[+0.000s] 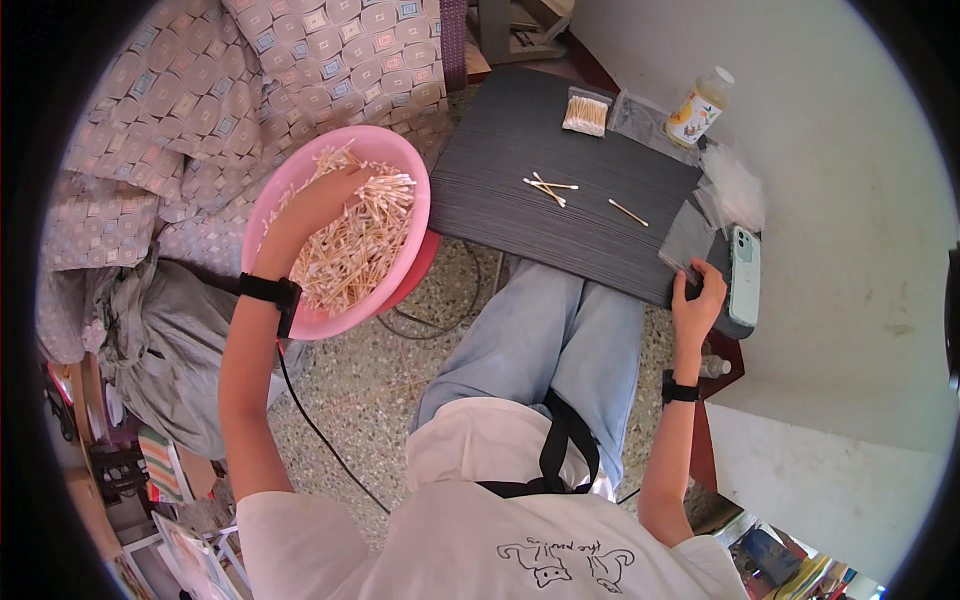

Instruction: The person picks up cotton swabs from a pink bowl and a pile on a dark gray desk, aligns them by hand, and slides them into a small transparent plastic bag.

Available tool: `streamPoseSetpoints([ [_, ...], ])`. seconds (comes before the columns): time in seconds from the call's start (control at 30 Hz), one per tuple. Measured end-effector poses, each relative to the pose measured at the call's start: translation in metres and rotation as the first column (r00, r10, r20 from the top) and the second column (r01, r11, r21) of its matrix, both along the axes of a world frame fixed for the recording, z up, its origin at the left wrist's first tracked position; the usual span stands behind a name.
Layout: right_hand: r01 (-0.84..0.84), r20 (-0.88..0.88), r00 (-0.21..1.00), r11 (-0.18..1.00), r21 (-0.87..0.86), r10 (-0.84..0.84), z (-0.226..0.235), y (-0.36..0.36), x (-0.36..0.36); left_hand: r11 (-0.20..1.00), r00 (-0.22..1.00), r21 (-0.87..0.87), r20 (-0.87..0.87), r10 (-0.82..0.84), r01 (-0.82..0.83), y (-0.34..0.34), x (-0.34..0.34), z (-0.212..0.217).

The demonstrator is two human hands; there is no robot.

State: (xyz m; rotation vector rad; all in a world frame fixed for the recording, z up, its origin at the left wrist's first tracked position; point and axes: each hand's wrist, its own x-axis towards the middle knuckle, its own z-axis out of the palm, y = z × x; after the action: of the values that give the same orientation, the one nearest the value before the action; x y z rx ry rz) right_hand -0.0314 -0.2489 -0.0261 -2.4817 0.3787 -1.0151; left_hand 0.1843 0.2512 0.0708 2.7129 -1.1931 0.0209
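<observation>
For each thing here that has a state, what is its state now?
Pink basin: full of cotton swabs.
Left hand: reaching into the swabs.
Right hand: pressing on a small clear bag.
Bottle: upright, capped.
Phone: lying face down.
Swab packet: filled.

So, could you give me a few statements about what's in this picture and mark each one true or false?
1. The left hand is in the pink bowl of cotton swabs. True.
2. The right hand holds the bottle. False: it rests at the near right corner of the dark board, beside the phone; the bottle stands at the far corner.
3. A few loose swabs lie on the board. True.
4. The small bag of swabs is in the bowl. False: it lies at the far edge of the board.
5. Both wrists are bare. False: each wears a black band.
</observation>
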Motion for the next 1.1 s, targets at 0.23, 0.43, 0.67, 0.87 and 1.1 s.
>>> streamPoseSetpoints([
  [0.23,0.003,0.002,1.000,0.999,-0.035,-0.003,0.001,0.004,0.004,0.976,0.987,0.165,-0.046,0.152,-0.142,0.031,0.002,0.000],
  [0.43,0.011,-0.018,1.000,0.999,-0.035,-0.012,0.004,0.006,0.002,0.965,0.977,0.169,-0.035,0.209,-0.200,0.038,0.000,0.001],
  [0.67,0.002,-0.015,1.000,1.000,-0.031,-0.002,0.004,0.006,0.003,0.984,0.985,-0.049,-0.018,0.171,-0.172,0.034,-0.001,0.010],
  [0.87,0.012,-0.004,1.000,0.998,-0.057,-0.012,0.000,0.003,0.004,0.988,0.976,-0.109,0.203,-0.084,0.107,-0.012,0.004,0.039],
  [1.1,0.031,-0.002,0.999,0.999,-0.033,-0.032,0.004,0.004,0.001,0.962,0.926,-0.054,-0.288,0.242,-0.268,-0.124,0.026,0.057],
])
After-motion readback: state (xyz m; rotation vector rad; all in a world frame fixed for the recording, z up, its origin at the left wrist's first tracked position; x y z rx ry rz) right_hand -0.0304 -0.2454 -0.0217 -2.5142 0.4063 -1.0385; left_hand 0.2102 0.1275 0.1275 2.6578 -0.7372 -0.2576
